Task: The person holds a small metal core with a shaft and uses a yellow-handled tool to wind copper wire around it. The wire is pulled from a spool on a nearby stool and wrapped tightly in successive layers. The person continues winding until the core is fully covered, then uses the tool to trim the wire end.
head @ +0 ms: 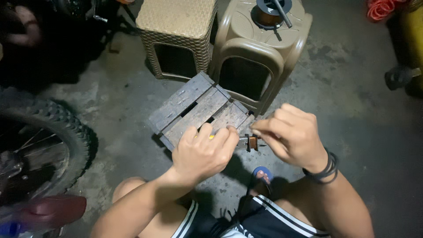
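The floor (352, 114) was rough grey concrete, stained and dimly lit. At twelve o'clock stood two tan plastic stools: a woven-pattern stool (176, 26) and a smooth stool (264, 48). A small wooden slatted stool (194, 105) sat near centre. At nine o'clock a knobby motorcycle tyre (53, 128) showed; at one o'clock lay an orange coil (381, 9).

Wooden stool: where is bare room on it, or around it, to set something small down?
The wooden stool is bare on its far slats. Open floor lies between it and the tyre. Crowded near the left hand, right hand and small coil.
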